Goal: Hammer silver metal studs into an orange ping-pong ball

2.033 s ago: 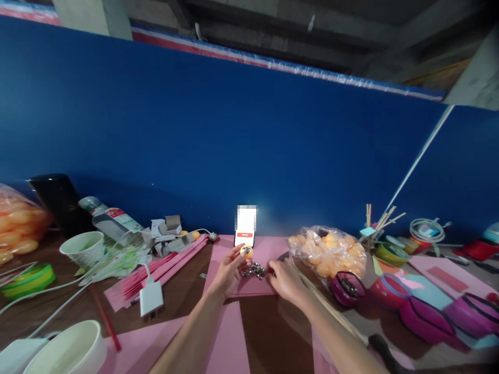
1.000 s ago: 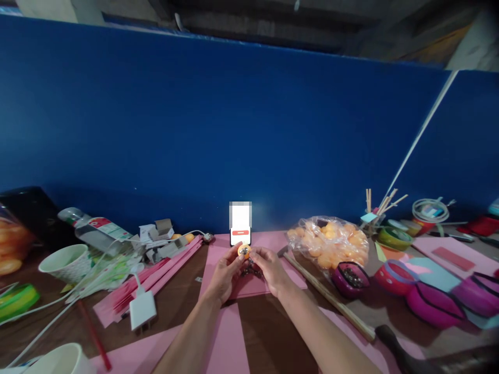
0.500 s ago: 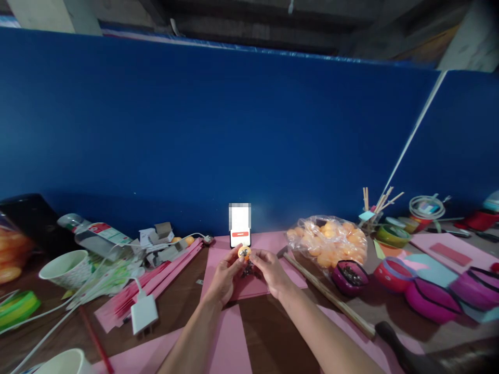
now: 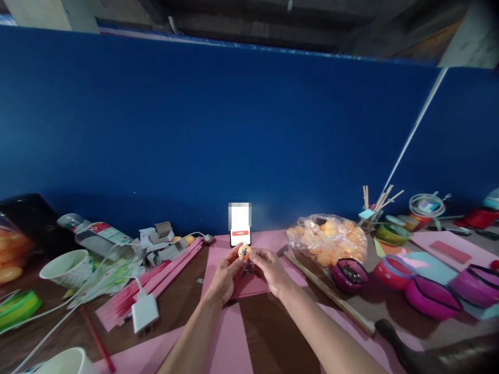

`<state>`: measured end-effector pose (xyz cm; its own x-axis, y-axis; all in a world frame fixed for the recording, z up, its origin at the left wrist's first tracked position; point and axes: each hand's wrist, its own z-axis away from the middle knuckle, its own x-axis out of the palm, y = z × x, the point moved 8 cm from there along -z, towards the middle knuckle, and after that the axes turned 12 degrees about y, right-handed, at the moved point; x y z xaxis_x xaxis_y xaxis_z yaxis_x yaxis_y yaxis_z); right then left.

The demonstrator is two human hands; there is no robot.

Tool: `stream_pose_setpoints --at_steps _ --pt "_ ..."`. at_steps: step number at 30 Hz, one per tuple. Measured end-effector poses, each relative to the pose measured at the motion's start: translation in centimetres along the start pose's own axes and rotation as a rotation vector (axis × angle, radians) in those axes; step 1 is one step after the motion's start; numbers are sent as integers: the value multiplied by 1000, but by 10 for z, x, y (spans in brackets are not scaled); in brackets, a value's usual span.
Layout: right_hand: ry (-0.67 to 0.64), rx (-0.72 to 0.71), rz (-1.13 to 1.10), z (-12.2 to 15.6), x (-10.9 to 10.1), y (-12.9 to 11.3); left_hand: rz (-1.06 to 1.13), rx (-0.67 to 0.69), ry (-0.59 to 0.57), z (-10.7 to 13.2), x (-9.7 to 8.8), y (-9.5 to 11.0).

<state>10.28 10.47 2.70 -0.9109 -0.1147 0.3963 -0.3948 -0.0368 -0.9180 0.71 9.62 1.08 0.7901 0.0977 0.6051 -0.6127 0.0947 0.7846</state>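
My left hand point(image 4: 225, 277) pinches a small orange ball point(image 4: 244, 252) with a dark hole in its top. My right hand point(image 4: 270, 271) is closed at the ball's right side, fingertips touching it and pinching something too small to name. Under both hands lies a small pile of silver metal bells point(image 4: 248, 269) on a pink sheet point(image 4: 220, 254). A phone point(image 4: 239, 225) stands upright just behind the ball, against the blue wall.
A clear bag of orange balls point(image 4: 329, 241) and a magenta tub point(image 4: 349, 276) sit at right, with a wooden stick point(image 4: 331, 297) and more coloured bowls point(image 4: 429, 298). At left lie pink strips point(image 4: 156, 278), a white charger point(image 4: 144, 312), paper cups point(image 4: 66, 267) and a bottle point(image 4: 97, 232).
My right hand left the pile of bells and came up to the ball held by my left hand. Over the last second both hands have stayed nearly still.
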Motion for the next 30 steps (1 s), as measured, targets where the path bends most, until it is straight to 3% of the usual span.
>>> stream_pose_setpoints --at_steps 30 --pt "9 -29 41 0 -1 -2 -24 14 1 0 0 0"
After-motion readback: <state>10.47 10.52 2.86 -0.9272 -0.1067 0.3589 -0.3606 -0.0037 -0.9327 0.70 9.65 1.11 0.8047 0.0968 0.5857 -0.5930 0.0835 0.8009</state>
